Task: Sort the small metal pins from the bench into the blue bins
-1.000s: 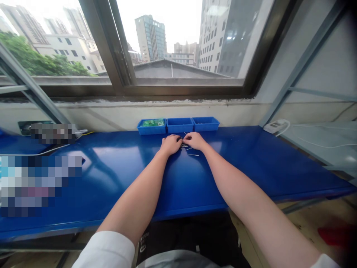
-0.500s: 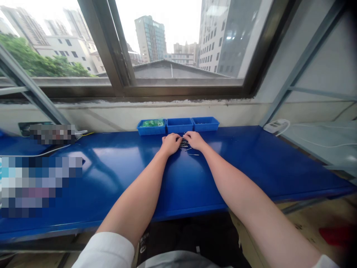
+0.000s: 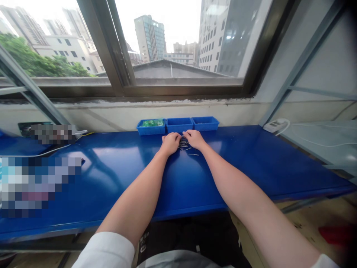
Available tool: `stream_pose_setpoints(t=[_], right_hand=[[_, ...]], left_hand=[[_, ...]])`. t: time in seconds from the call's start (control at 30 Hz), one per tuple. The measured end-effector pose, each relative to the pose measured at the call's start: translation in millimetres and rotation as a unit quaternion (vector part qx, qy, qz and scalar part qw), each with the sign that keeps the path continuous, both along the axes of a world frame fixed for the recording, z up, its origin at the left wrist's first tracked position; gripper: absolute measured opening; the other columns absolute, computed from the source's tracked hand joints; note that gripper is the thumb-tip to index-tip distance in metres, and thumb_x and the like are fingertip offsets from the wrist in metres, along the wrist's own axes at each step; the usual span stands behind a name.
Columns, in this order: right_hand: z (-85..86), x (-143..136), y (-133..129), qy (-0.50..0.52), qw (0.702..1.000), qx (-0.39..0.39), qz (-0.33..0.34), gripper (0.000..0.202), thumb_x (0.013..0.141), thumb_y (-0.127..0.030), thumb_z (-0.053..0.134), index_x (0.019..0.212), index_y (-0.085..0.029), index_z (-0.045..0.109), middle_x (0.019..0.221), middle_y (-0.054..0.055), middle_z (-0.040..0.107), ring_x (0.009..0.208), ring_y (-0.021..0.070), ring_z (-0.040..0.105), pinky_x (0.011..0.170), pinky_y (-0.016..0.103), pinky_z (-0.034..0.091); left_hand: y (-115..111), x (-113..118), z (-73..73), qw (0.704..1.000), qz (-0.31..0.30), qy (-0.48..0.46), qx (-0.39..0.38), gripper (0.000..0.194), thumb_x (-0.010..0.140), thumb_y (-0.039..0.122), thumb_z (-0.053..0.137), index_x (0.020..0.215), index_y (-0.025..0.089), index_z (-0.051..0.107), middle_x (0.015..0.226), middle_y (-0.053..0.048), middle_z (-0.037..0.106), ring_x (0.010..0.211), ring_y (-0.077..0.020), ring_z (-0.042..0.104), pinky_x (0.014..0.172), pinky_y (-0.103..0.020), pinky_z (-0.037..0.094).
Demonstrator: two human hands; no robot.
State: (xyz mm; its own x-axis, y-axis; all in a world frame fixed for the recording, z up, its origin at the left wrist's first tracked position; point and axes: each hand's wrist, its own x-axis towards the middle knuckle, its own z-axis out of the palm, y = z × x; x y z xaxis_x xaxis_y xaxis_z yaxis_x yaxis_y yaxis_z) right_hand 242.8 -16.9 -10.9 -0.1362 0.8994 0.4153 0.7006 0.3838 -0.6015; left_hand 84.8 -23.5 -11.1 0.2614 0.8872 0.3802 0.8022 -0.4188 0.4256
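Note:
A small heap of thin, rod-like metal pieces point(image 3: 183, 143) lies on the blue tabletop between my two hands. My left hand point(image 3: 170, 143) is closed at the heap's left side, fingertips pinched together; whatever they hold is too small to make out. From the right, my right hand point(image 3: 195, 139) reaches in with thumb and fingers pinched at the heap's upper edge. A thin piece seems to be between its fingertips, partly hidden. One loose metal rod point(image 3: 193, 154) rests apart, just in front of the heap.
Behind my hands stand three blue bins: the left bin point(image 3: 152, 129) holds green packets, the middle bin point(image 3: 179, 128) is beside it, and the right bin point(image 3: 205, 127) has small bits inside. A white power strip point(image 3: 276, 125) lies at the right, below the window.
My hands have shifted slightly at the heap, the right one a little away from me. A few pieces of the heap show more openly between them.

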Motion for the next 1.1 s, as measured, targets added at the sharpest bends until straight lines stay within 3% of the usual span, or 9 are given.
stream_pose_setpoints(t=[0.13, 0.23, 0.6, 0.83, 0.97, 1.1], right_hand=[[-3.7, -0.4, 2.0, 0.103, 0.993, 0.008, 0.058, 0.013, 0.079, -0.027, 0.059, 0.079, -0.016, 0.066, 0.08, 0.003, 0.069, 0.073, 0.0148, 0.061, 0.072, 0.026, 0.045], [-3.6, -1.0, 2.5, 0.154, 0.985, 0.011, 0.077, 0.01, 0.072, -0.021, 0.062, 0.08, -0.016, 0.066, 0.079, 0.004, 0.069, 0.073, 0.0146, 0.062, 0.074, 0.028, 0.048], [-0.1, 2.7, -0.1, 0.264, 0.959, -0.028, 0.1, 0.021, 0.062, -0.033, 0.069, 0.073, -0.016, 0.071, 0.072, 0.004, 0.07, 0.07, 0.0183, 0.062, 0.073, 0.032, 0.049], [3.6, 4.0, -3.5, 0.273, 0.955, -0.054, 0.099, 0.022, 0.059, -0.035, 0.072, 0.071, -0.016, 0.073, 0.071, 0.004, 0.071, 0.071, 0.02, 0.063, 0.073, 0.033, 0.049], [2.0, 5.1, -1.0, 0.274, 0.958, -0.046, 0.074, 0.022, 0.06, -0.034, 0.071, 0.072, -0.016, 0.073, 0.071, 0.005, 0.071, 0.071, 0.0206, 0.064, 0.072, 0.033, 0.05], [1.9, 12.3, 5.5, 0.265, 0.963, 0.023, -0.036, 0.023, 0.064, -0.031, 0.066, 0.078, -0.015, 0.074, 0.077, 0.006, 0.072, 0.075, 0.0213, 0.065, 0.074, 0.032, 0.05]], left_hand=[[0.0, 0.1, 0.3, 1.0, 0.009, -0.003, -0.007, 0.028, 0.092, 0.029, 0.038, 0.089, 0.022, 0.065, 0.1, -0.005, 0.067, 0.102, -0.0219, 0.057, 0.092, -0.038, 0.035], [0.1, -0.3, 0.2, 1.0, 0.011, -0.011, -0.01, 0.029, 0.092, 0.029, 0.037, 0.086, 0.022, 0.064, 0.1, -0.005, 0.067, 0.102, -0.0217, 0.057, 0.091, -0.039, 0.035], [-1.7, -0.5, -1.4, 1.0, 0.018, -0.02, -0.008, 0.028, 0.092, 0.029, 0.035, 0.083, 0.022, 0.06, 0.097, -0.004, 0.067, 0.098, -0.0207, 0.057, 0.086, -0.037, 0.035], [-2.5, 0.2, -1.3, 1.0, 0.014, -0.021, -0.011, 0.028, 0.093, 0.027, 0.034, 0.082, 0.022, 0.059, 0.095, -0.003, 0.066, 0.097, -0.0197, 0.057, 0.087, -0.037, 0.035], [-3.7, -0.1, -0.1, 0.999, 0.013, -0.028, -0.008, 0.028, 0.094, 0.03, 0.033, 0.093, 0.025, 0.061, 0.102, -0.003, 0.066, 0.103, -0.0204, 0.056, 0.091, -0.038, 0.035], [-4.0, -0.1, 2.0, 0.997, 0.052, -0.052, -0.011, 0.031, 0.094, 0.031, 0.035, 0.117, 0.025, 0.055, 0.124, -0.006, 0.06, 0.119, -0.0225, 0.049, 0.098, -0.04, 0.034]])
